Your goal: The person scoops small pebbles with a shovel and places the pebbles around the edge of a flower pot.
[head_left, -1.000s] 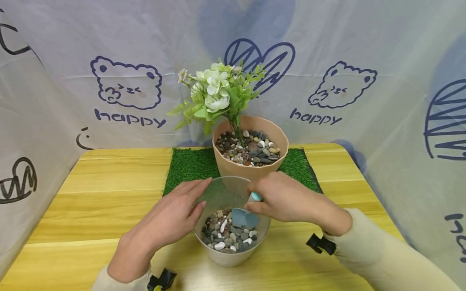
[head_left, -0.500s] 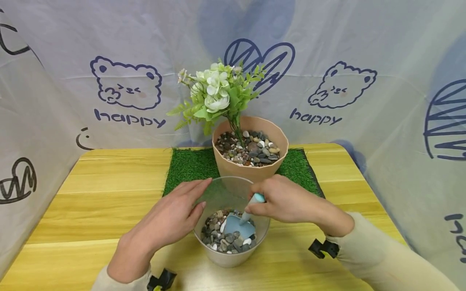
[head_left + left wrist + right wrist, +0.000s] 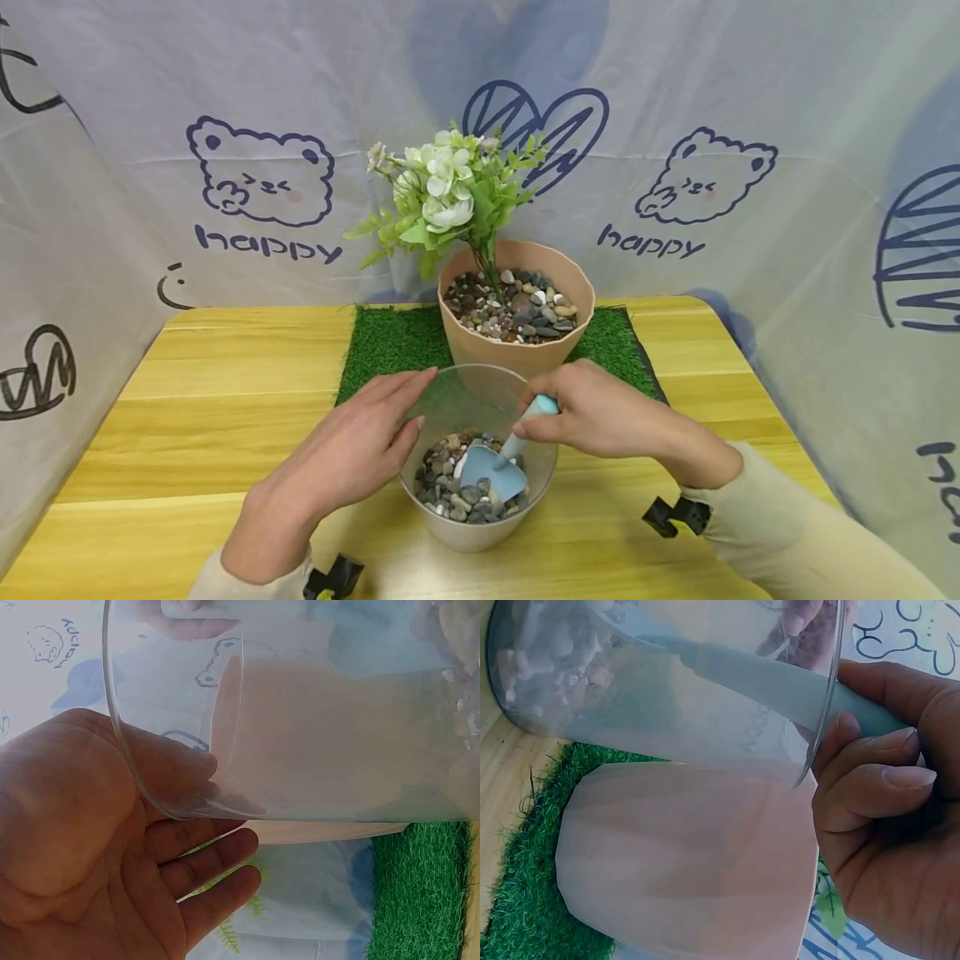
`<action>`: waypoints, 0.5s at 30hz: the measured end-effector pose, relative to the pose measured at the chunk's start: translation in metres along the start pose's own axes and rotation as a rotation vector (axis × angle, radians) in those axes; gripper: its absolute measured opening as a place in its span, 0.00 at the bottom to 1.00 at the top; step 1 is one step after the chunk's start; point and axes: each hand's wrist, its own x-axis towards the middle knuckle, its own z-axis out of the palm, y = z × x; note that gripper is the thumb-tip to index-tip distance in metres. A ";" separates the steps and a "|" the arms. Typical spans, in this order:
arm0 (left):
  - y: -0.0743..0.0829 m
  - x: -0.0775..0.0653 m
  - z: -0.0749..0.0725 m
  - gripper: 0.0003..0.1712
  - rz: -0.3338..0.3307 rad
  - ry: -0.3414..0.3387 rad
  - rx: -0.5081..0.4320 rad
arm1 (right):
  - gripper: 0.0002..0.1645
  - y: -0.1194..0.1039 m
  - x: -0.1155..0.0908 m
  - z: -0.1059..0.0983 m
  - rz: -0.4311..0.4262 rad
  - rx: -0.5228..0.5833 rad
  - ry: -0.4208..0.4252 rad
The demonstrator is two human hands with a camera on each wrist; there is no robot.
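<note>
In the head view, the clear tub (image 3: pixel 468 537) stands low in the middle of the frame, with pebbles (image 3: pixel 465 504) in its bottom. The blade of a blue scoop (image 3: pixel 491 473) lies among them, its handle slanting to the upper right. The right hand (image 3: pixel 600 410), right of centre, grips that handle; the left hand (image 3: pixel 348 454), left of centre, lies at the tub's rim with fingers extended, gripping nothing. Behind the tub, a pot (image 3: pixel 502 357) with pebbles and flowers (image 3: pixel 447 187) sits on a green mat (image 3: pixel 393 337). The step in hand looks like digging up pebbles. The next move probably calls for working the blade under them and tilting it to keep its load, with the tub steadied.

The left wrist view shows what the head view hides: the palm, on the left, and loosely spread fingertips. The thumb shows through the clear wall near the rim; whether it presses there, I cannot tell.

The right wrist view shows fingers curled round the handle's end at right, the handle crossing the rim, and the blade seen through the wall at upper left.
</note>
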 end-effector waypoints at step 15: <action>-0.001 0.001 0.001 0.34 0.009 -0.001 0.000 | 0.08 -0.001 -0.001 0.003 0.018 0.028 -0.005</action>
